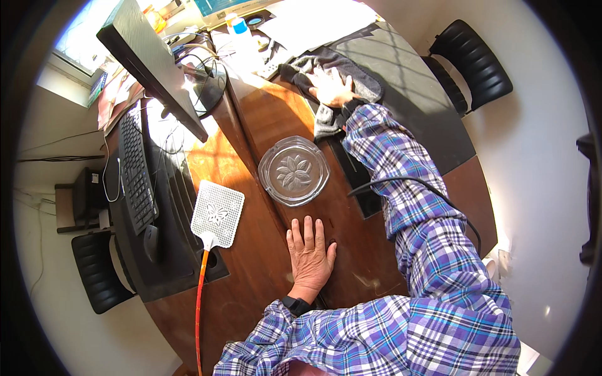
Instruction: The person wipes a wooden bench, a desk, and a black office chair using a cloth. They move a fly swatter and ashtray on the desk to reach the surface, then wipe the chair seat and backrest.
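My left hand lies palm down on the brown wooden desk, fingers a little apart and holding nothing. Just beyond its fingertips sits a clear glass ashtray with a moulded flower in its base. Farther out, my right hand rests flat, fingers spread, on top of a crumpled grey and black cloth. That cloth lies partly over a dark desk mat. To the left of the ashtray is a white plastic fly swatter with a red and orange handle.
A monitor rises at the far left, with a black keyboard and a mouse nearer me. Papers and a white bottle with a blue cap stand at the back. A black cable crosses my right sleeve. Black chairs flank the desk.
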Tool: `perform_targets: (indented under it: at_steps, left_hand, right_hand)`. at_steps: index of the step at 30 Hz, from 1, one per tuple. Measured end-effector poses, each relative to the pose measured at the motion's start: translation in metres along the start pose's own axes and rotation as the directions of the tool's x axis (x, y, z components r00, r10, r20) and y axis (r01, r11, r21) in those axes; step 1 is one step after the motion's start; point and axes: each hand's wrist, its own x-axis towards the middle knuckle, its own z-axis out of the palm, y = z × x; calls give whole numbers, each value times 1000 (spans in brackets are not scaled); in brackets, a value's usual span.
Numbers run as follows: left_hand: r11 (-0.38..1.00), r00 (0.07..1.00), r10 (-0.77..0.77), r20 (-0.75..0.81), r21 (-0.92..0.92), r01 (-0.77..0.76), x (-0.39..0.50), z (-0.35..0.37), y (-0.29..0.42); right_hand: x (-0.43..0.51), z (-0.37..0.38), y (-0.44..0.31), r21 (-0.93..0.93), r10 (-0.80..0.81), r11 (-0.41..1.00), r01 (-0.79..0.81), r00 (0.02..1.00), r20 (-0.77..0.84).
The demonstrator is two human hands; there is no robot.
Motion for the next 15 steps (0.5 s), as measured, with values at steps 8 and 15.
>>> perform_targets:
  at_steps: [8,15]
  left_hand:
    - [998,995,-23,-96,57,28,29,-3,-38]
    - [994,990,-7,-138,104,21,147,47,-92]
  right_hand:
    - [-11,1,-36,-73,-243,970,234,958,-152]
    - [-82,84,37,-27,-342,935,354,881,-327]
